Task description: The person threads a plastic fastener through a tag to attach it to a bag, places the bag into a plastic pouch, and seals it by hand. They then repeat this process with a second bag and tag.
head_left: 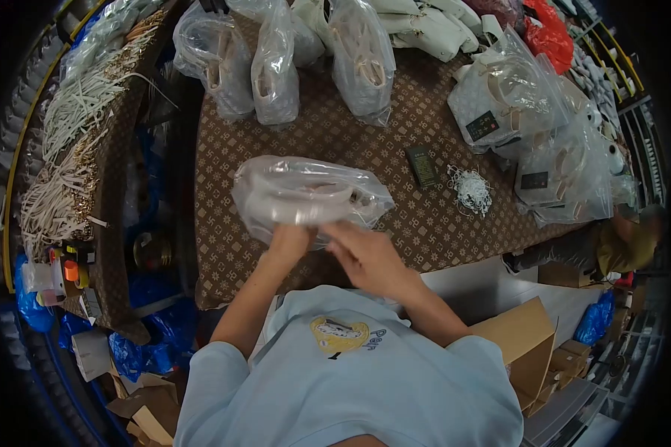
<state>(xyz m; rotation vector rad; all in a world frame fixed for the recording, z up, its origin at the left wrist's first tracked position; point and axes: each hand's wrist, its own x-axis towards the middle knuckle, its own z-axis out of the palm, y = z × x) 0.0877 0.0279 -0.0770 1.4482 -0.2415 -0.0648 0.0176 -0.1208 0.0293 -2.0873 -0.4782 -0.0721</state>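
Observation:
A clear plastic bag [365, 195] lies on the brown patterned tabletop in front of me, with a pale handbag-like item [306, 208] inside it; motion blurs its near side. My left hand [294, 240] is at the bag's near edge, its fingers hidden behind the plastic and the pale item. Just to the right, my right hand [369, 257] reaches leftward with its fingers stretched out and the thumb apart. Those fingertips are at the bag's lower edge, slightly blurred; whether they pinch the plastic is not visible.
A dark green small box [423, 166] and a pile of white strings [471, 191] sit right of the bag. Wrapped handbags [276, 82] stand along the back, others [511, 100] at right. Straps [74, 134] cover a left-hand surface. An open cardboard box [518, 343] stands below right.

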